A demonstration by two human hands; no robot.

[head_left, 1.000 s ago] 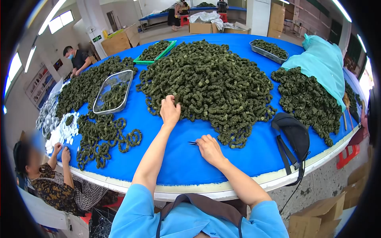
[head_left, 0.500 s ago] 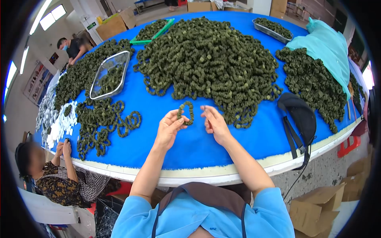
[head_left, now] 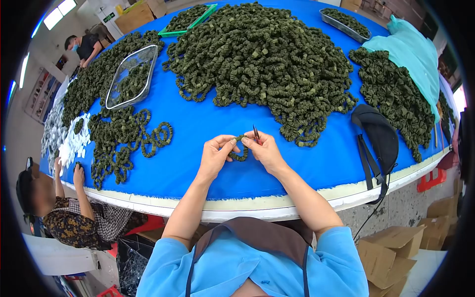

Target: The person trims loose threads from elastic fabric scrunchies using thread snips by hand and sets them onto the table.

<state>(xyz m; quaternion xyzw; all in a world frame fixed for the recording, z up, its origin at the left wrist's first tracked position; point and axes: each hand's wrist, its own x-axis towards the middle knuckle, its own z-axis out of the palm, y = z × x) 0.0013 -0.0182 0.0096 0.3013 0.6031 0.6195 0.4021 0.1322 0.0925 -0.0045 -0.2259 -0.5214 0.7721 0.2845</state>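
Observation:
Between my two hands, above the blue cloth, is a dark green ruffled scrunchie, its loop hanging down. My left hand pinches its upper left side between thumb and fingers. On the other side, my right hand pinches the loop near the top. That same hand also holds a small dark pointed tool with a bit of red, which looks like thread snips; its tip points up. Behind my hands lies a big heap of similar scrunchies.
The blue-covered table also bears a wire basket, a green-rimmed tray, a metal tray and a black waist bag. A teal plastic sheet covers part of the right heap. Two people work at the left.
My right hand has moved left to the scrunchie and now pinches it together with my left hand. The view has tilted down slightly. The near person's hands have moved apart.

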